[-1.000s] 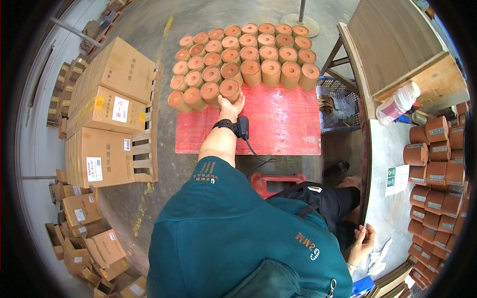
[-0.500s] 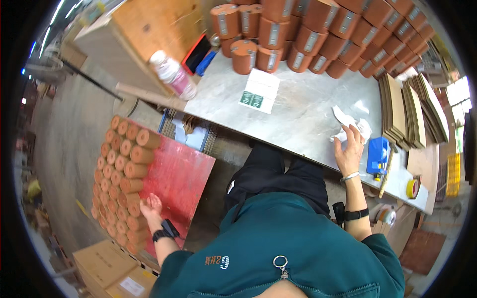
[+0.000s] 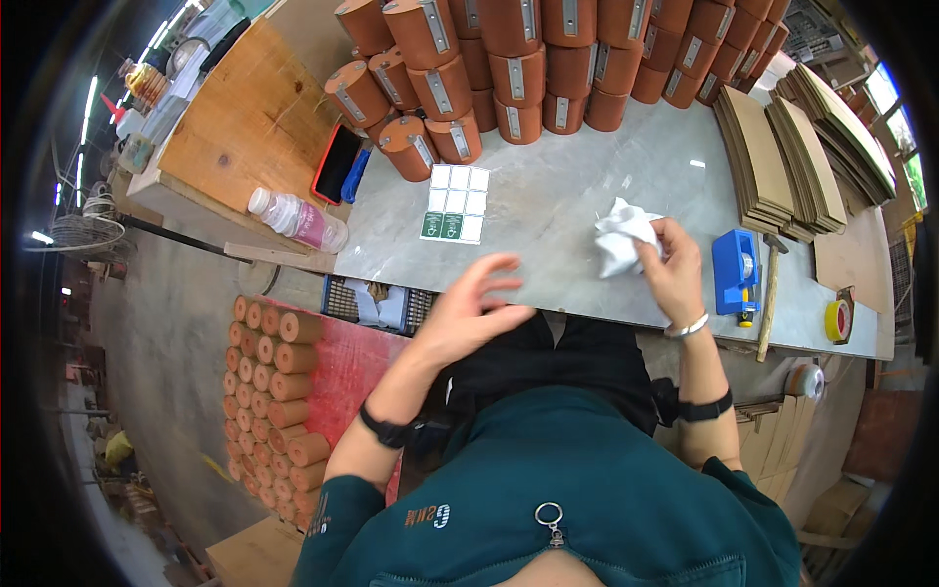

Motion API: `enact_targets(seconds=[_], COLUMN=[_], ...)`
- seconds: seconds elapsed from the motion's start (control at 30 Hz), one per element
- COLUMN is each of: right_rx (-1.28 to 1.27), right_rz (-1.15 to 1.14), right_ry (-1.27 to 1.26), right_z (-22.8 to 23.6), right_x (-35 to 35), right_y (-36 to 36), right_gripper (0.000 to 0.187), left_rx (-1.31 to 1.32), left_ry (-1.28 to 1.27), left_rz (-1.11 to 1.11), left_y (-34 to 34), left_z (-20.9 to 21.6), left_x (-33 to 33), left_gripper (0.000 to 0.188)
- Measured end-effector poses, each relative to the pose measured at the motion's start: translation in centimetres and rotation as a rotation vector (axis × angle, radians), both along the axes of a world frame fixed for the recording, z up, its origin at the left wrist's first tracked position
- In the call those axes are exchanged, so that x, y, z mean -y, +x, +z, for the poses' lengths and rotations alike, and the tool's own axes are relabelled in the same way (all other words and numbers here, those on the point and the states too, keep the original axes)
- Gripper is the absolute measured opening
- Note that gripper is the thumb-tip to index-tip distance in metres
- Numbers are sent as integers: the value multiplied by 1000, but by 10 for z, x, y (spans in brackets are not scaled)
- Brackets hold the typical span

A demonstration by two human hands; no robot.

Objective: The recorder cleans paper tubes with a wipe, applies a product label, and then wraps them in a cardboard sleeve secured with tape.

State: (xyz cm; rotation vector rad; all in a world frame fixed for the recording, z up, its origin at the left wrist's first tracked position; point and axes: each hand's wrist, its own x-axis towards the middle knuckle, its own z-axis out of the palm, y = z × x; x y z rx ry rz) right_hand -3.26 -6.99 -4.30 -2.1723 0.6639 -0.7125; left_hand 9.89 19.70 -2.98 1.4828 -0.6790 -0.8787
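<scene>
My right hand [image 3: 675, 272] pinches a crumpled white cloth or tissue [image 3: 616, 243] just over the grey tabletop [image 3: 558, 210]. Out in front of my body, near the table's front edge, my left hand [image 3: 468, 308] is empty with its fingers apart. Beyond it lies a sheet of labels [image 3: 455, 196], mostly white with two green ones at the bottom. Rows of stacked reddish-brown cylinders [image 3: 516, 78] with metal strips stand along the back of the table.
Right of my right hand are a blue tape dispenser [image 3: 727, 274], a hammer [image 3: 770, 308], a yellow tape roll [image 3: 837, 320] and cardboard stacks [image 3: 768, 171]. A plastic bottle [image 3: 311, 225] lies at the left. Plain brown cylinders [image 3: 284, 386] fill part of a red board [image 3: 357, 367], lower left.
My left hand has left the brown cylinders on the red board and come right, to the table edge. My right hand has closed on the white cloth. The view has shifted.
</scene>
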Motion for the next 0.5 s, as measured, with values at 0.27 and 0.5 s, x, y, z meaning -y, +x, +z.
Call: enact_targets(seconds=[0.27, 0.5], right_rx=[377, 368], right_rz=[-48, -214], right_ry=[403, 285], right_z=[25, -9], right_x=[-27, 7], right_y=[-21, -17], right_gripper=[10, 25], left_rx=[-460, -737], left_ry=[-67, -311], left_rz=[-200, 162], left_y=[-28, -10], left_z=[-13, -14], left_x=[77, 49], left_gripper=[29, 50])
